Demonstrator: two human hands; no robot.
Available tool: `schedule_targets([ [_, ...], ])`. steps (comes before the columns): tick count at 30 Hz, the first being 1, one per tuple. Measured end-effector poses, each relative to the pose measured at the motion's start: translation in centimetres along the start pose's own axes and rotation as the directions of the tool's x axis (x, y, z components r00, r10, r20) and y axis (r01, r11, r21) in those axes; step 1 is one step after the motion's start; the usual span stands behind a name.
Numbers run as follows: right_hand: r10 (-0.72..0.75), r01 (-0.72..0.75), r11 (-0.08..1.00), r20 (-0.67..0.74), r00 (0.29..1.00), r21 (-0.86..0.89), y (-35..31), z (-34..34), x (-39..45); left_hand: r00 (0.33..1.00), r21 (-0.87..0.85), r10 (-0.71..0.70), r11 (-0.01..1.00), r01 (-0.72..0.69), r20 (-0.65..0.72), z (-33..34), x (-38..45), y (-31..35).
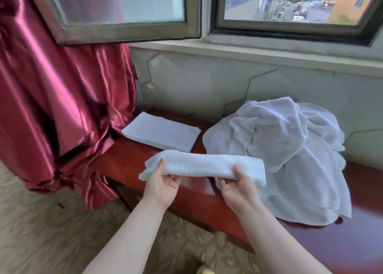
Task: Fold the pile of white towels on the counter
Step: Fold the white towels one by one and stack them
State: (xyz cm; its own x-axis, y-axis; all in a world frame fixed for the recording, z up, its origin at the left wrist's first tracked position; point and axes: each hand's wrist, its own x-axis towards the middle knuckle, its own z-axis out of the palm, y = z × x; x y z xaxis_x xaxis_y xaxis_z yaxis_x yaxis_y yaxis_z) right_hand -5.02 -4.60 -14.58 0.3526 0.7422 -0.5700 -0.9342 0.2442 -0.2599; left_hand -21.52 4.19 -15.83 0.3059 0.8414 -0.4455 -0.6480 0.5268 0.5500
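A folded white towel (203, 165) hangs in the air above the front edge of the red wooden counter (124, 166). My left hand (163, 185) grips its left end, thumb on top and fingers underneath. My right hand (238, 187) grips its right part the same way. Behind it, a flat folded white towel (161, 133) lies on the counter near the curtain. A heap of unfolded white towels (290, 155) covers the counter to the right, against the wall.
A red satin curtain (58, 99) hangs at the left and bunches against the counter's end. An open window sash (116, 28) juts inward above the folded towel. Patterned carpet (41, 232) lies below the counter's front edge.
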Motion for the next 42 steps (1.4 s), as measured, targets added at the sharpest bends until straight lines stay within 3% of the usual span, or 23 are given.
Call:
schedule_targets([
  [9, 0.029, -0.032, 0.997, -0.037, 0.999, -0.075, 5.0, 9.6, 9.7, 0.998, -0.02, 0.065, 0.998, -0.065, -0.003, 0.9, 10.9, 9.8],
  [15, 0.035, -0.041, 0.994, -0.06, 0.998, -0.104, 7.9, 15.0, 15.0, 0.999, -0.016, -0.009, 1.0, 0.009, -0.035, 1.5, 18.0, 15.2],
  [18, -0.03, 0.023, 0.996, -0.086, 0.996, -0.091, 8.9, 18.2, 17.7, 0.994, 0.013, -0.071, 0.997, 0.073, -0.079, 3.6, 22.5, 17.7],
  [24, -0.175, 0.175, 0.98, 0.011, 0.984, -0.091, 9.3, 23.1, 22.2, 0.988, 0.111, -0.106, 0.989, 0.093, 0.111, 6.8, 29.7, 22.6],
  [28, -0.208, 0.201, 0.973, -0.062, 0.976, -0.11, 10.7, 21.1, 24.9, 0.968, 0.143, -0.206, 0.972, 0.186, 0.14, 4.3, 33.1, 22.6],
  [33, -0.152, 0.117, 0.986, -0.348, 0.925, -0.119, 15.1, 14.1, 26.8, 0.934, 0.196, -0.344, 0.913, 0.356, -0.096, -3.2, 35.1, 19.1],
  [36, -0.172, 0.113, 0.981, -0.438, 0.882, -0.157, 16.8, 11.5, 27.4, 0.907, 0.198, -0.379, 0.89, 0.412, -0.185, -6.1, 35.4, 18.6],
  [42, -0.345, 0.238, 0.93, -0.436, 0.831, -0.281, 16.0, 11.6, 26.7, 0.958, 0.164, -0.233, 0.952, 0.26, -0.164, -6.0, 36.9, 21.1],
])
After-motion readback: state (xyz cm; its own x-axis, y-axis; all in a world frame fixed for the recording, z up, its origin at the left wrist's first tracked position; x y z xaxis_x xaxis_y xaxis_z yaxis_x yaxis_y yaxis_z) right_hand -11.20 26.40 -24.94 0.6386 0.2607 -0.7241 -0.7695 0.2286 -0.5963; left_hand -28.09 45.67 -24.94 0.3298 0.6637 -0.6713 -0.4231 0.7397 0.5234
